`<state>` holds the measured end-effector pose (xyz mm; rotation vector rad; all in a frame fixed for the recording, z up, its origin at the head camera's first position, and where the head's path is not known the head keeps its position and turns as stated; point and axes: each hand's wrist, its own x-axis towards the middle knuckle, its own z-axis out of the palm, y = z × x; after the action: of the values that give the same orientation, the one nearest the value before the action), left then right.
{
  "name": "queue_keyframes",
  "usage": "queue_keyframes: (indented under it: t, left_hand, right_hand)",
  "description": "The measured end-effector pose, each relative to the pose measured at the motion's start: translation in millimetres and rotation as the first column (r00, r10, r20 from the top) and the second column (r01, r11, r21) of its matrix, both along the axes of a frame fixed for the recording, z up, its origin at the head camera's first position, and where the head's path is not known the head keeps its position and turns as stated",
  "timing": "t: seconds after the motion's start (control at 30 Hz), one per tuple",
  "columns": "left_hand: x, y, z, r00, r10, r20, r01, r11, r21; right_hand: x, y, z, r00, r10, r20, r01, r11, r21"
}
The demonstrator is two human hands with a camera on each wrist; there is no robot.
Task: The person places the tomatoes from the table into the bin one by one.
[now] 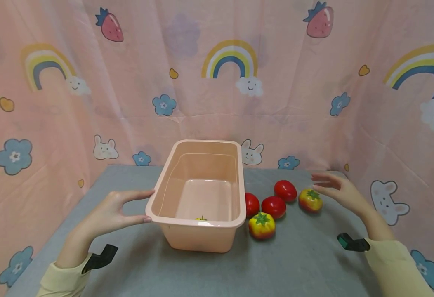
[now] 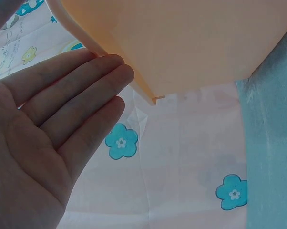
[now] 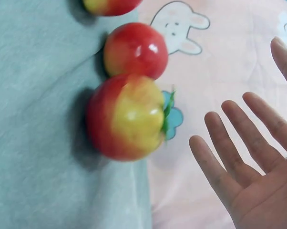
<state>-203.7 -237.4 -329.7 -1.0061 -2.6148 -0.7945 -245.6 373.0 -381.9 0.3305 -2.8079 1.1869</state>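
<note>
A peach plastic bin (image 1: pixel 198 237) stands in the middle of the table in the head view. My left hand (image 1: pixel 107 214) is at its left rim, fingers straight and fingertips right at the edge; the left wrist view shows the same flat fingers (image 2: pixel 81 95). On the right, my right hand (image 1: pixel 337 192) spreads its fingers beside a yellow-and-red tomato (image 1: pixel 310 201) with a green star-shaped top, and holds nothing. That tomato (image 3: pixel 127 117) lies apart from the fingertips in the right wrist view. Inside the bin, the green-topped upper part of a yellow fruit (image 1: pixel 201 219) shows just above the front rim.
Right of the bin lie a second yellow-and-red tomato (image 1: pixel 262 225) and red round fruits, one (image 1: pixel 274 207) near the middle, another (image 1: pixel 285 191) farther back, and one (image 1: pixel 252 205) partly hidden by the bin. A grey cloth (image 1: pixel 295 264) covers the table; a pink patterned curtain (image 1: pixel 135 95) hangs behind.
</note>
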Motion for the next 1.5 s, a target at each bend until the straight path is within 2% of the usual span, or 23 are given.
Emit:
queue_keyframes:
  t: [0.2,0.4,0.9,1.27,1.5]
  left_hand:
    - [-0.5,-0.2,-0.2,1.0,0.003,-0.005,-0.003,1.0,-0.004]
    - [-0.8,0.0,-0.5,1.0,0.004,-0.005,-0.004,1.0,-0.01]
    - [-0.2,0.9,0.9,1.0,-0.006,0.005,0.006,1.0,-0.008]
    - [0.3,0.5,0.2,1.0,-0.004,0.002,0.004,1.0,-0.002]
    - [0.7,0.9,0.4,1.0,-0.009,0.003,0.009,1.0,0.004]
  right_hand:
    - [0.7,8.4,-11.1,0.997,-0.062,0.043,0.061,0.998,0.02]
    - [1.8,13.5,-20.2,0.995,-0.082,0.061,0.08,0.996,0.034]
    - [-0.5,21.3,-44.6,0.991,-0.089,0.098,0.087,0.996,0.024]
    - [2.6,19.3,-50.6,0.987,-0.102,0.121,0.098,0.994,0.043]
    - [2.1,19.1,-54.8,0.989,-0.083,0.124,0.079,0.996,0.041]
